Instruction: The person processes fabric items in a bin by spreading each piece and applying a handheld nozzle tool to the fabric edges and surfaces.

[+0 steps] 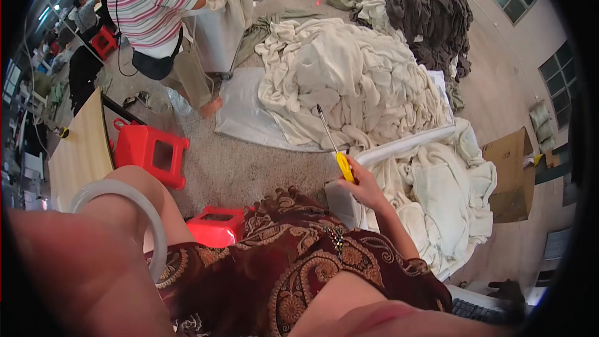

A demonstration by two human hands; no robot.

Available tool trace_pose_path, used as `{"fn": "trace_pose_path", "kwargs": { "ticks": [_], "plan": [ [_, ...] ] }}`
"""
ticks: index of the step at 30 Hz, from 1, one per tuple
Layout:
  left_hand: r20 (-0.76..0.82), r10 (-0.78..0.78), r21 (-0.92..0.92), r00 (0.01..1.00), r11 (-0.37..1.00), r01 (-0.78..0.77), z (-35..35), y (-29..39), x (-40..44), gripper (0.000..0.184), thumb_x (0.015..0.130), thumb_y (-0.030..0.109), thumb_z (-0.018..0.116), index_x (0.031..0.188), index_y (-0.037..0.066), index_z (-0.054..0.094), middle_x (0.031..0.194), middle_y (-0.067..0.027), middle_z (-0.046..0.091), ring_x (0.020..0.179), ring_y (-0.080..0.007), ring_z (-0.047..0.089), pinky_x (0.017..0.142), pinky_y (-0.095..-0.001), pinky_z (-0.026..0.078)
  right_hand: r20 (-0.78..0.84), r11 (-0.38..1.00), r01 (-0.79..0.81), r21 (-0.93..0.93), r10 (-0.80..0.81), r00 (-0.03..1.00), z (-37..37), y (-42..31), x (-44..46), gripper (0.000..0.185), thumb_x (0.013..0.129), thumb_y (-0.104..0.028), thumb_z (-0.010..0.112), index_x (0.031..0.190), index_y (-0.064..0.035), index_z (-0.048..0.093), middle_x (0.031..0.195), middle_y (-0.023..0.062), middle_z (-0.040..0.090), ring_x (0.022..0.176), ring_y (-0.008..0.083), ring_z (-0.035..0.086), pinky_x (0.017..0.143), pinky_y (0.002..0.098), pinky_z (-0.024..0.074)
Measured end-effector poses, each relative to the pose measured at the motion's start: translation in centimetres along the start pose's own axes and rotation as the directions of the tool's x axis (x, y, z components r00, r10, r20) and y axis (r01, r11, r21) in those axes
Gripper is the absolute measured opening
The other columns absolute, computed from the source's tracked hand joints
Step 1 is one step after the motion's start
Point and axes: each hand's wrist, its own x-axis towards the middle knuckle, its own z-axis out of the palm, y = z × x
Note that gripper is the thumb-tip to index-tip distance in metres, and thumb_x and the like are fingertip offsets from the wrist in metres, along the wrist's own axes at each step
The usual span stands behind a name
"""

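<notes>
My right hand (367, 188) is closed round the yellow handle of a screwdriver (344, 167). Its thin metal shaft points up and away, ending in a dark tip in front of a large heap of cream fabric (349, 81). Just beyond that hand is a white bin (405, 143) piled with pale cloth (437, 181). My left hand (81, 274) is raised very close to the camera, large and blurred at the lower left. A pale bangle (159, 237) circles that wrist, and its fingers cannot be made out.
A red stool (150, 153) lies tipped beside a wooden tabletop (81, 150); another red stool (218, 224) is near my lap. Ahead, a person in a striped shirt (150, 6) stands by a grey bin (218, 43). Dark cloth (430, 19) and a cardboard box (508, 175) are to the right.
</notes>
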Motion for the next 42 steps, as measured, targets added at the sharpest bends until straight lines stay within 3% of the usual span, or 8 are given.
{"fn": "trace_pose_path", "kwargs": {
  "ticks": [12, 15, 17, 19, 36, 37, 39, 42],
  "plan": [
    [-0.063, -0.011, 0.062, 0.998, 0.998, 0.015, -0.8, -2.9, -0.1, 0.017, 0.082, 0.006, 0.039, 0.098, -0.002, 0.038, 0.087, -0.0181, 0.043, 0.071, -0.0276, 0.048, 0.057, -0.0322, 0.044, -0.021, 0.997, -0.067, -0.041, 0.066, 0.998, 0.8, 0.9, -0.3, 0.063, 0.074, -0.02, 0.065, 0.125, -0.0029, 0.033, 0.088, 0.0112, 0.057, 0.079, 0.0131, 0.054, 0.073, 0.0255, 0.0431],
    [-0.087, 0.028, 0.056, 0.996, 0.998, -0.023, -0.6, -3.1, -0.7, 0.018, 0.083, 0.006, 0.039, 0.099, -0.002, 0.038, 0.088, -0.0183, 0.043, 0.073, -0.0278, 0.048, 0.058, -0.0323, 0.044, -0.038, 0.995, -0.039, -0.095, 0.035, 0.999, 1.2, 1.1, 0.5, 0.063, 0.074, -0.011, 0.063, 0.128, -0.0025, 0.03, 0.084, 0.0039, 0.057, 0.075, 0.0082, 0.052, 0.07, 0.0226, 0.0425],
    [-0.098, 0.031, 0.044, 0.995, 0.999, -0.027, -0.1, -3.5, -1.1, 0.019, 0.083, 0.006, 0.039, 0.1, -0.001, 0.038, 0.089, -0.0184, 0.043, 0.074, -0.028, 0.048, 0.058, -0.0324, 0.044, -0.008, 0.995, -0.09, -0.037, 0.09, 0.996, 1.1, 1.2, 0.2, 0.063, 0.073, -0.021, 0.065, 0.125, -0.0031, 0.034, 0.093, 0.013, 0.056, 0.082, 0.013, 0.054, 0.074, 0.0257, 0.0427],
    [-0.098, 0.031, 0.04, 0.995, 0.999, -0.028, 0.2, -4.1, -1.4, 0.019, 0.083, 0.006, 0.038, 0.1, -0.001, 0.037, 0.09, -0.0185, 0.043, 0.075, -0.0282, 0.048, 0.059, -0.0325, 0.045, 0.003, 0.987, -0.133, -0.088, 0.134, 0.991, 0.6, 0.3, 0.8, 0.063, 0.073, -0.022, 0.065, 0.125, -0.0031, 0.034, 0.095, 0.0137, 0.056, 0.084, 0.0137, 0.054, 0.076, 0.0259, 0.0422],
    [-0.073, -0.039, -0.004, 0.997, 0.999, 0.039, 1.4, -5.6, -1.3, 0.023, 0.084, 0.007, 0.036, 0.106, -0.001, 0.035, 0.099, -0.0194, 0.042, 0.083, -0.0296, 0.049, 0.065, -0.0332, 0.046, 0.017, 0.997, -0.082, 0.001, 0.082, 0.997, 1.8, 2.8, 2.5, 0.063, 0.073, -0.021, 0.065, 0.125, -0.0054, 0.035, 0.096, 0.0121, 0.056, 0.085, 0.0134, 0.055, 0.077, 0.0265, 0.0427],
    [-0.078, -0.027, -0.005, 0.997, 1.0, 0.027, 1.4, -5.6, -1.4, 0.024, 0.084, 0.007, 0.036, 0.107, -0.001, 0.035, 0.099, -0.0195, 0.042, 0.084, -0.0297, 0.049, 0.065, -0.0333, 0.046, 0.006, 0.992, -0.03, -0.12, 0.031, 1.0, 1.8, 2.7, 2.7, 0.064, 0.073, -0.022, 0.065, 0.126, -0.0065, 0.034, 0.097, 0.0121, 0.056, 0.087, 0.0138, 0.055, 0.078, 0.0275, 0.0425],
    [-0.093, -0.029, -0.016, 0.995, 0.999, 0.028, 1.3, -5.7, -1.7, 0.024, 0.085, 0.007, 0.036, 0.108, 0.0, 0.035, 0.1, -0.0196, 0.042, 0.085, -0.0299, 0.049, 0.066, -0.0333, 0.046, 0.045, 0.995, -0.104, -0.002, 0.104, 0.994, 2.0, 2.9, 2.8, 0.061, 0.075, -0.012, 0.064, 0.126, -0.0041, 0.032, 0.088, 0.0035, 0.056, 0.082, 0.0084, 0.052, 0.075, 0.0228, 0.0411],
    [-0.085, -0.055, -0.024, 0.995, 0.998, 0.053, 1.5, -5.8, -1.6, 0.025, 0.085, 0.007, 0.035, 0.109, 0.0, 0.034, 0.102, -0.0197, 0.042, 0.086, -0.0302, 0.049, 0.067, -0.0335, 0.047, 0.042, 0.999, -0.024, -0.043, 0.025, 0.999, 2.3, 3.5, 2.9, 0.061, 0.075, -0.013, 0.064, 0.126, -0.0051, 0.032, 0.088, 0.0037, 0.054, 0.08, 0.0089, 0.05, 0.075, 0.0223, 0.0402]
  ]
}}
